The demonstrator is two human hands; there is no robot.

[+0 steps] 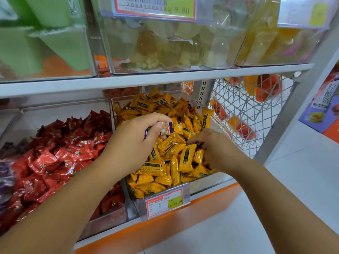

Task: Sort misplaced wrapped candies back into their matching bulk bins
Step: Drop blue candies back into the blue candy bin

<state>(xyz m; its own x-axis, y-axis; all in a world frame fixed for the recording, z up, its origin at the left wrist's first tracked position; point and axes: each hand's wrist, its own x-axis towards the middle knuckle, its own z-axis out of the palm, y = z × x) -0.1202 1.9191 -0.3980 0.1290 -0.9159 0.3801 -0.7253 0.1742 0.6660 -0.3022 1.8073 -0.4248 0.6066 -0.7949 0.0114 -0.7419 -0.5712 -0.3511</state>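
A clear bin on the lower shelf is heaped with yellow wrapped candies. Above that heap my left hand pinches a purple and white wrapped candy between thumb and fingers. My right hand is down in the yellow pile at the bin's right side, its fingers curled round a small dark brown wrapped candy. Left of the yellow bin stands a bin of red wrapped candies.
Purple wrapped candies lie at the far left edge. The upper shelf holds clear bins of green, pale and yellow goods with price tags. A white wire mesh panel closes the shelf's right end. Boxes stand on the white floor at right.
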